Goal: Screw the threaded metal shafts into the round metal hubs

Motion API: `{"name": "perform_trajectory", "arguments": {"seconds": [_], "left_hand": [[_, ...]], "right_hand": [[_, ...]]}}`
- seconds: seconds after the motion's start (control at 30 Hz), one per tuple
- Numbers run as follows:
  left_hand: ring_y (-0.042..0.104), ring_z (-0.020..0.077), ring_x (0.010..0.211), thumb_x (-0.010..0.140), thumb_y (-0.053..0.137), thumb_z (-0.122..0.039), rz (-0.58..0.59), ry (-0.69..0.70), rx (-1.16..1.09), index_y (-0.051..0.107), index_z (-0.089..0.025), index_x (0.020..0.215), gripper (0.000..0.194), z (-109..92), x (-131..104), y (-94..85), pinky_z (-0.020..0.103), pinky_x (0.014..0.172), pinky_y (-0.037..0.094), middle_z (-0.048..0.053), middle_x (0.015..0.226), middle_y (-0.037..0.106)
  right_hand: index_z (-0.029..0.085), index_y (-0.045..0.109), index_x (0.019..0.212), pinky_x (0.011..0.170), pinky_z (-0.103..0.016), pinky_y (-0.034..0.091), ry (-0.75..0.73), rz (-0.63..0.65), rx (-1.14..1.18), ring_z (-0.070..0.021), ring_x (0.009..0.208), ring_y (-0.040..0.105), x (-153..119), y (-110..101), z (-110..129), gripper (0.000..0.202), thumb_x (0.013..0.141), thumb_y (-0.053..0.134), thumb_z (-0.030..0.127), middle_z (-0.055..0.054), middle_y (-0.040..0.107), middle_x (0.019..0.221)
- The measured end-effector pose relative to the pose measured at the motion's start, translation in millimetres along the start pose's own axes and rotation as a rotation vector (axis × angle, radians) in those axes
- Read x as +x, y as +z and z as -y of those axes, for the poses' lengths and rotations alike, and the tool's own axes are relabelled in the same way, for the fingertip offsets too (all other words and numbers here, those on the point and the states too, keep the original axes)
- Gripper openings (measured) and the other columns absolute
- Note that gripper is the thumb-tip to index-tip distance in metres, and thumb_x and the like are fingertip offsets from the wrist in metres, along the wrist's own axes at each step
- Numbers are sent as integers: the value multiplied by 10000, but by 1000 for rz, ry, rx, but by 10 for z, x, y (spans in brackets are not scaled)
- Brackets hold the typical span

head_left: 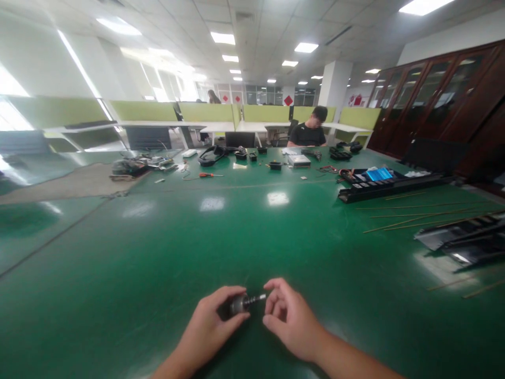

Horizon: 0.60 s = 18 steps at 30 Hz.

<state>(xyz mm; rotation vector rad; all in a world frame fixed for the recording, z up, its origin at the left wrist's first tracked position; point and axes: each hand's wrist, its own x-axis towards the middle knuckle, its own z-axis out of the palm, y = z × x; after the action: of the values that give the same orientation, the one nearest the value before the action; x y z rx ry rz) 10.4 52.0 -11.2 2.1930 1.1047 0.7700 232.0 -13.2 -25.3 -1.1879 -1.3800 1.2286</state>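
The left hand point(211, 323) grips a dark cylinder point(239, 304) above the green surface point(177, 242); the right hand point(294, 321) curls half-open beside its shaft point(257, 298).

Left hand point(209, 322) holds cylinder point(239, 304) — shaft point(258, 298) rightward (blurred).

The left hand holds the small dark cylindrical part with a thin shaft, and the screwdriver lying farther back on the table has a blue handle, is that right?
The screwdriver's handle is orange-red, not blue, as the head view shows; the rest is right.
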Motion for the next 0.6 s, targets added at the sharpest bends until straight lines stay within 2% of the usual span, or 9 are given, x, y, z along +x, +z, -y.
{"name": "perform_trajectory", "arguments": {"seconds": [0.17, 0.4, 0.6], "left_hand": [[702, 181, 827, 802, 763, -279, 12, 71, -42, 719, -247, 1020, 226, -41, -50, 29, 257, 759, 551, 21, 919, 741], [686, 186, 846, 857, 728, -307, 79, 167, -84, 702, -235, 1066, 223, -142, -47, 26, 272, 776, 540, 54, 946, 735], [684, 175, 873, 879, 715, -312, 131, 179, -96, 685, -257, 1095, 224, -191, -52, 51, 260, 793, 527, 39, 975, 734]], "right_hand": [[232, 536, 1200, 618, -248, 446, 3, -5, -66, -113, 635, 550, -27, -6, -46, 482, 760, 642, 64, 17, 611, 894], [242, 573, 1177, 605, -240, 442, 14, -5, -112, -120, 643, 565, -41, -3, -73, 494, 728, 641, 50, 13, 612, 901], [234, 654, 1062, 613, -247, 443, 15, 26, -208, -125, 630, 561, -39, -16, -23, 367, 724, 677, 91, -13, 664, 946]]}}
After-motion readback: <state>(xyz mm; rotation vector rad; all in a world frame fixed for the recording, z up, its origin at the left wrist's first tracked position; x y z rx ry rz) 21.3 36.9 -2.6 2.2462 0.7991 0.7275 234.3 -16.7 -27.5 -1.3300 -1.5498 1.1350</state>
